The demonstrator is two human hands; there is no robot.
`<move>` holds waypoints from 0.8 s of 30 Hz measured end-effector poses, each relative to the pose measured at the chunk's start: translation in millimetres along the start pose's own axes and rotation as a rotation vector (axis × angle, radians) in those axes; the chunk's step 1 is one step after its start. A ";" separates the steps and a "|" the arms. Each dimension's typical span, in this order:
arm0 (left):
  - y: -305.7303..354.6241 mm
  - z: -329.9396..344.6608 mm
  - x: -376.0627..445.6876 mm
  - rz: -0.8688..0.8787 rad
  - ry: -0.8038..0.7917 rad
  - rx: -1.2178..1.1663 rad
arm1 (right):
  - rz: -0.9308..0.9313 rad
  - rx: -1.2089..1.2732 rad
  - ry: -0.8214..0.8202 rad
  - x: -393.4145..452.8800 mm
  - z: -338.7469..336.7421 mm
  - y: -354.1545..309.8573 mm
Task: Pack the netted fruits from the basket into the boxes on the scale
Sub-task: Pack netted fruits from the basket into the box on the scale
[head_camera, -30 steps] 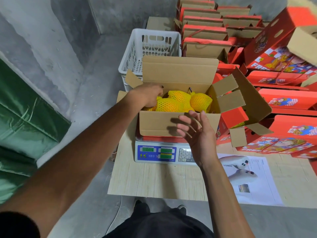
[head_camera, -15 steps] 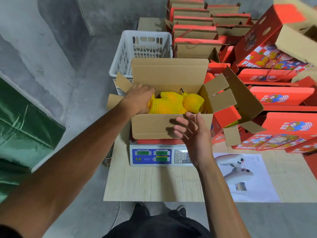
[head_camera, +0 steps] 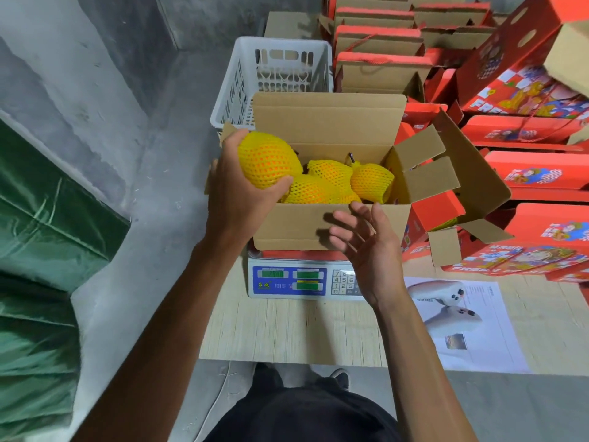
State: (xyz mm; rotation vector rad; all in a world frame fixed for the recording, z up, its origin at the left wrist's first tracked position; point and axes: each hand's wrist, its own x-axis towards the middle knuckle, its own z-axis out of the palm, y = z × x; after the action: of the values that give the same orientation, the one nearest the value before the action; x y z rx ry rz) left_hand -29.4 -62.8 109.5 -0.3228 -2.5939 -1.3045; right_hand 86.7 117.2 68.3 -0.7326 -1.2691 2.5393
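Netted fruits: one netted fruit (head_camera: 267, 164) is gripped in the left hand (head_camera: 237, 199) and held above the left end of the open box (head_camera: 331, 224), level with the rim. One second ago that hand was reaching down among the fruits inside the box, with nothing visibly lifted; it has since risen with the fruit in its grasp. Fingers and thumb curl around the underside and near side of the net.

The box sits on the scale (head_camera: 290, 279), which stands on the bench (head_camera: 287, 330) directly beyond the person. Its flaps remain upright and unfolded, as before. The white basket (head_camera: 280, 71) stands beyond the box, further from both hands; its contents are hidden by the raised rear flap.

The remaining packed fruits (head_camera: 334, 183) lie to the right of the left hand, inside the box, and appear undisturbed.

The right hand (head_camera: 369, 250) is spread, palm up, holding nothing. It hovers just in front of the box's near wall, close to where it was a second ago.

Judgement: lifting a fruit out, rather than adding one, suggests a weight correction or a rearrangement against the scale reading. The display digits are too small to read. Packing of this box is therefore not yet settled.
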 end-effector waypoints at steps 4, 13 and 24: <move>-0.2 -4.7 -18.6 -0.221 -0.053 -0.416 | 0.009 0.011 -0.025 3.7 -1.9 0.0; -4.2 -13.1 -34.5 -0.394 -0.102 -0.788 | 0.021 -0.018 -0.034 3.0 -1.1 4.5; -4.5 -14.8 -40.2 -0.409 -0.078 -0.747 | 0.007 -0.044 -0.023 -5.7 -0.9 4.2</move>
State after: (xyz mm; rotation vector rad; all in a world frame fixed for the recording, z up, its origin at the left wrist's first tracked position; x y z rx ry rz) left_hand 8.9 -81.2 103.0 0.0608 -2.1849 -2.4242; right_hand 92.2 113.0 66.5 -0.7200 -1.3368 2.5403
